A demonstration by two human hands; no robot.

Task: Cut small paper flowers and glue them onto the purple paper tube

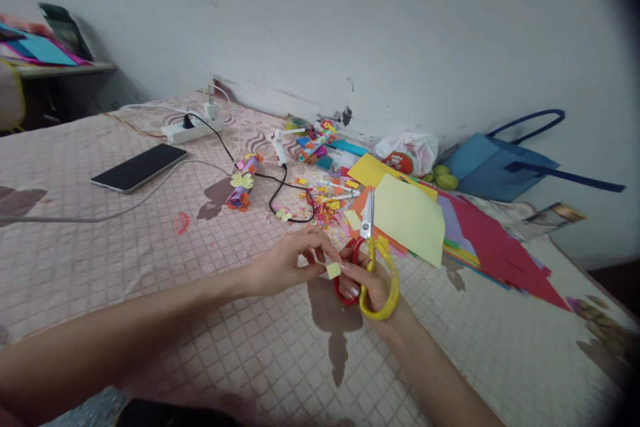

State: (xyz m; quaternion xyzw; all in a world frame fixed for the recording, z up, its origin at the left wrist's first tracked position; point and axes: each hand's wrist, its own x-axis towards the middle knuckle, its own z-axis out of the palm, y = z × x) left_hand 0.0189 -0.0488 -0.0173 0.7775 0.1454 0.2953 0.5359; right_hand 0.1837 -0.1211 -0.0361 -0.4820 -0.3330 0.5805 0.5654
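Observation:
My left hand [293, 259] is closed, with thumb and fingertips at the edge of a small piece of pale yellow paper [333, 271]. On the paper's other side are the fingertips of my right hand [380, 288]. Hooked in that same hand is a pair of scissors [367, 227] with one red and one yellow handle loop; the blades point up and away and look closed. Beyond both hands lie scattered paper scraps [327, 213] and a small pale yellow paper flower [283, 215]. A rolled purple and orange paper piece [239, 197] carries another yellow flower [242, 180].
A glue gun [278, 147] stands by the scraps, its black cord looping toward a power strip [193, 128]. Left of it lies a phone [140, 167]. Coloured paper sheets [410, 217], a plastic bag [407, 152], green fruit [444, 178] and a blue bag [500, 163] sit along the wall.

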